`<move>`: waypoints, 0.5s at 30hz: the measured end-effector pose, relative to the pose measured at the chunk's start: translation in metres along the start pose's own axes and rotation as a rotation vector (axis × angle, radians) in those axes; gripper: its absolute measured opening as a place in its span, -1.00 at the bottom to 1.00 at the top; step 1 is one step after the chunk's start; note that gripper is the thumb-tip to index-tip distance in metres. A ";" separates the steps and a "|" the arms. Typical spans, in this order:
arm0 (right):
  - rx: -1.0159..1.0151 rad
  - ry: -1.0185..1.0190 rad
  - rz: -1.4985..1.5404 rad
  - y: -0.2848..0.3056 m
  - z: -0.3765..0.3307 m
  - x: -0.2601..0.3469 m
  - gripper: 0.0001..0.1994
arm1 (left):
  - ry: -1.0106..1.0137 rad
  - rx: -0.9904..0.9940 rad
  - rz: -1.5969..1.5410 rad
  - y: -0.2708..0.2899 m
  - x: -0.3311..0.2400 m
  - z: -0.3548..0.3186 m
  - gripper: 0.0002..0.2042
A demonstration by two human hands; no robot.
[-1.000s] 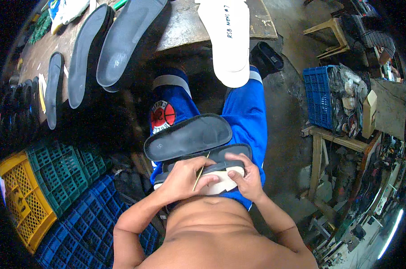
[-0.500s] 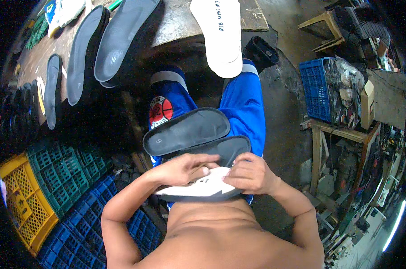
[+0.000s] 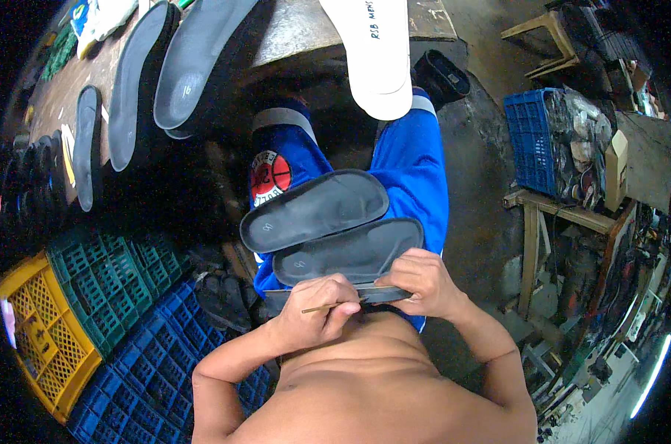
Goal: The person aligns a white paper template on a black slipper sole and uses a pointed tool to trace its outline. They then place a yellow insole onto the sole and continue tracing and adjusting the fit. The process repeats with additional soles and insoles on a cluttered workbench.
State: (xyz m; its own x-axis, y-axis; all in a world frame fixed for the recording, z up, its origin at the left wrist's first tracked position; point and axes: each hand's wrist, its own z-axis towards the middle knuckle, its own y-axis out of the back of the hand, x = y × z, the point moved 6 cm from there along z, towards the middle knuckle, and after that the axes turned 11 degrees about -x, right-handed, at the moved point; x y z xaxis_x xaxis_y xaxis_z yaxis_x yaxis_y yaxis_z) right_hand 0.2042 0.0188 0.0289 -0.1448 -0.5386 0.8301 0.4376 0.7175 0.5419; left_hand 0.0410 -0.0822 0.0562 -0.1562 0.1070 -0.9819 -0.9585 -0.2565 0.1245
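Note:
Close to my belly, a dark shoe sole is tilted so mainly its edge shows. My right hand is closed round its right end. At its middle, my left hand is closed on a thin brownish stick, whose tip is hidden by the fingers. Across my thighs lie two black footbeds, the farther footbed and the nearer footbed, both hollow side up. Whether the white template is still against the held sole cannot be seen.
Ahead, a wooden table bears a white sole template and several dark footbeds on the left. Yellow crates and blue crates stand at lower left. A filled blue crate sits on a wooden stand at right.
The held sole has tipped up, so its white top face is out of sight and its dark edge shows. My left hand has turned and lowered, and the stick now shows in it.

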 end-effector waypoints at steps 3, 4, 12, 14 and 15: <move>0.007 -0.001 -0.009 -0.001 0.000 0.001 -0.64 | -0.045 -0.027 0.013 0.000 0.002 -0.003 -0.86; 0.010 0.000 -0.010 -0.002 0.000 0.001 -0.64 | -0.063 -0.033 0.020 0.000 0.002 -0.003 -0.86; -0.019 -0.007 -0.003 -0.001 0.001 -0.001 -0.67 | -0.031 -0.035 0.042 -0.004 0.005 0.000 -0.86; -0.021 -0.009 -0.001 0.000 0.002 0.000 -0.68 | -0.021 -0.027 0.041 -0.004 0.006 0.002 -0.87; -0.027 -0.009 0.003 0.000 0.002 0.000 -0.68 | -0.015 -0.017 0.043 -0.005 0.006 0.002 -0.88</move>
State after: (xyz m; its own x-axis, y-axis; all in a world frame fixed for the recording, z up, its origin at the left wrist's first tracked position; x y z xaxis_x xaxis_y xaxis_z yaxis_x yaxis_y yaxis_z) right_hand 0.2021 0.0196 0.0293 -0.1512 -0.5327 0.8327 0.4614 0.7069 0.5361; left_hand 0.0443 -0.0787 0.0502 -0.2006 0.1098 -0.9735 -0.9468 -0.2771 0.1638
